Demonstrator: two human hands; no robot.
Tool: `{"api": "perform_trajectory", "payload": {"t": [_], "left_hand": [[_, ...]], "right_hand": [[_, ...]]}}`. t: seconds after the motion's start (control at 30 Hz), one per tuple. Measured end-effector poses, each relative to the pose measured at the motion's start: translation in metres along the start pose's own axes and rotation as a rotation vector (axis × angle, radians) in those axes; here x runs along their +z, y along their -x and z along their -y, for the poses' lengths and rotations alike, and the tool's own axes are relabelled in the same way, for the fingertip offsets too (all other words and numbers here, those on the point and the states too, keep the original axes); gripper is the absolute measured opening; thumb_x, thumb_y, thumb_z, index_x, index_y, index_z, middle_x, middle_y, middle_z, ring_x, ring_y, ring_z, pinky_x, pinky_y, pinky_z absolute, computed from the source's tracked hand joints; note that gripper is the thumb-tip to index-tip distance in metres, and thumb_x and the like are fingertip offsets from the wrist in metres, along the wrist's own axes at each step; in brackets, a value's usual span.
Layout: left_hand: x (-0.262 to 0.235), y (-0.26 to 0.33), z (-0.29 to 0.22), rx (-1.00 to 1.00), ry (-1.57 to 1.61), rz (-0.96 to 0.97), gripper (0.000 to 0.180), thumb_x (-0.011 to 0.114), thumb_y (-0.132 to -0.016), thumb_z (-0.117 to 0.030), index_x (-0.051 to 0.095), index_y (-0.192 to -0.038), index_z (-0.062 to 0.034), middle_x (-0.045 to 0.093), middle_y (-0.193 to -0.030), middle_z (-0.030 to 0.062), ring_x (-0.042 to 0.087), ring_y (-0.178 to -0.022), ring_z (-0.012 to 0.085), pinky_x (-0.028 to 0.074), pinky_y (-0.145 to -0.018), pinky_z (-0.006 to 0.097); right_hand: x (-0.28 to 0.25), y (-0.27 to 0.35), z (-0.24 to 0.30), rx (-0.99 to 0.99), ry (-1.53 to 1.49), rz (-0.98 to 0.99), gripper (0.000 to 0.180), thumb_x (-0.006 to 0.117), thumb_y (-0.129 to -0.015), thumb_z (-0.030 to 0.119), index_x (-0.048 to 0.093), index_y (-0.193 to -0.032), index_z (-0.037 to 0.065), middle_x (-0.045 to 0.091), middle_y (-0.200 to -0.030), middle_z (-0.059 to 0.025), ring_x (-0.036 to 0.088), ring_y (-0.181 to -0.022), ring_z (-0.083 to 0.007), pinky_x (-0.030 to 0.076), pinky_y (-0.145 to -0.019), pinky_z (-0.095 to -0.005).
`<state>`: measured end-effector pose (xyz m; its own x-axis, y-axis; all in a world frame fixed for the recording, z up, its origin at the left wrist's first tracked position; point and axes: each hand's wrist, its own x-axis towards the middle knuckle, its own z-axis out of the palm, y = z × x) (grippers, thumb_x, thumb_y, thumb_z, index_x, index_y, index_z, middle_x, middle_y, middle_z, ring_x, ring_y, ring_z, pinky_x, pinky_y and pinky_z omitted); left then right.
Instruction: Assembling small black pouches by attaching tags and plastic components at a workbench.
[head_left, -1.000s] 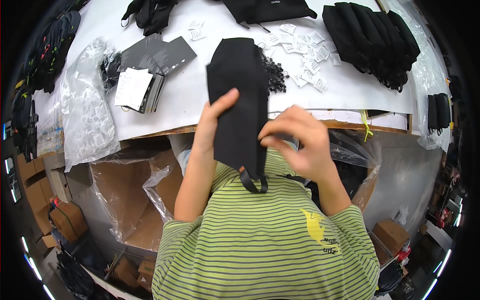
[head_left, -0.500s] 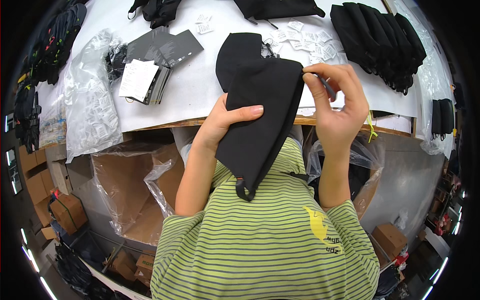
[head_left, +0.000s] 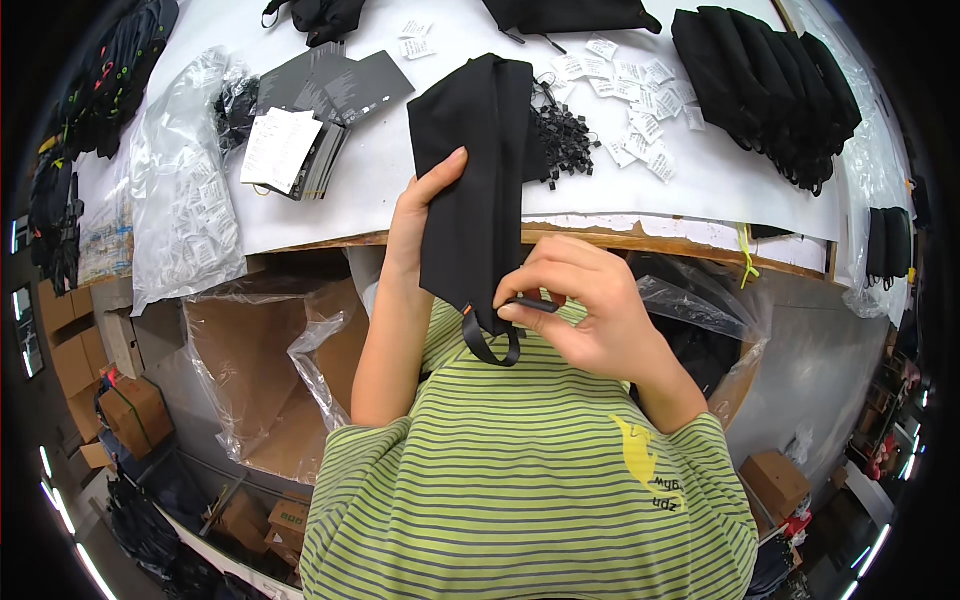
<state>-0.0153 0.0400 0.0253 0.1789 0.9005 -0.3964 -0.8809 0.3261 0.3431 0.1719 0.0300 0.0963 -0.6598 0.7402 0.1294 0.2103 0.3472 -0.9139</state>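
Note:
A long black fabric pouch point(head_left: 480, 170) hangs from the table edge down toward my chest. My left hand point(head_left: 420, 215) grips its left side, thumb pressed on the front. At the pouch's lower end my right hand point(head_left: 580, 310) pinches a small black tab, just above a black strap loop point(head_left: 490, 345) with a small orange mark. A green striped shirt fills the lower part of the view.
On the white table point(head_left: 370, 200) lie grey cards and white paper tags point(head_left: 300, 130), a heap of small black clips point(head_left: 565, 135), scattered white sachets point(head_left: 630, 100), a stack of black pouches point(head_left: 765, 85) and clear bags point(head_left: 190, 210). Plastic-lined cardboard boxes point(head_left: 260, 370) stand below.
My right hand has dropped from the pouch's upper right edge to its lower end and now pinches the tab there. The pouch has straightened and hangs more upright.

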Motion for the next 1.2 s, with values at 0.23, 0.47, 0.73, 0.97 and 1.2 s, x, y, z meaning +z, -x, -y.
{"api": "perform_trajectory", "payload": {"t": [0.23,0.47,0.73,0.97,1.2], "left_hand": [[0.009,0.003,0.002,0.166,-0.217,-0.184,0.025,0.059,-0.092,-0.016,0.059,-0.110,0.0009,0.068,-0.095,0.0091,0.068,-0.079,0.0163,0.056,-0.067,0.027],[0.021,0.031,0.020,0.187,-0.257,-0.182,0.037,0.052,-0.096,-0.021,0.047,-0.126,0.0004,0.057,-0.119,0.0100,0.058,-0.106,0.0190,0.051,-0.085,0.035],[-0.018,0.045,-0.006,0.710,-1.125,0.005,0.069,0.073,-0.080,-0.010,0.037,-0.139,-0.0044,0.046,-0.132,0.0104,0.052,-0.110,0.0220,0.044,-0.092,0.034],[-0.007,0.046,-0.016,0.635,-1.334,0.221,0.051,0.076,-0.074,-0.006,0.060,-0.122,-0.0028,0.059,-0.112,0.0091,0.058,-0.101,0.0181,0.045,-0.085,0.027],[-0.007,0.041,-0.014,0.704,-1.346,0.169,0.015,0.068,-0.077,-0.004,0.065,-0.091,0.0016,0.060,-0.095,0.0097,0.058,-0.089,0.0197,0.045,-0.081,0.028]], "right_hand": [[-0.010,0.002,-0.007,-0.082,0.456,-0.238,0.037,0.077,-0.068,0.013,0.066,-0.104,0.010,0.053,-0.114,-0.0075,0.050,-0.103,-0.0251,0.041,-0.084,-0.0334],[-0.002,0.002,-0.023,-0.213,0.621,-0.120,0.056,0.077,-0.062,0.013,0.062,-0.116,0.020,0.057,-0.110,-0.0038,0.056,-0.102,-0.0233,0.047,-0.084,-0.0369],[-0.033,0.011,-0.027,0.066,-0.193,-0.179,0.035,0.067,-0.077,0.002,0.058,-0.111,0.001,0.063,-0.100,-0.0079,0.062,-0.089,-0.0154,0.048,-0.081,-0.0259],[-0.043,0.018,-0.033,0.171,-0.481,-0.234,0.028,0.065,-0.084,0.005,0.060,-0.111,-0.001,0.063,-0.104,-0.0067,0.059,-0.093,-0.0121,0.046,-0.084,-0.0249],[-0.064,0.026,-0.031,0.360,-0.116,0.036,0.027,0.070,-0.078,0.010,0.073,-0.105,0.008,0.068,-0.104,-0.0096,0.058,-0.064,-0.0066,0.043,-0.056,-0.0187]]}}
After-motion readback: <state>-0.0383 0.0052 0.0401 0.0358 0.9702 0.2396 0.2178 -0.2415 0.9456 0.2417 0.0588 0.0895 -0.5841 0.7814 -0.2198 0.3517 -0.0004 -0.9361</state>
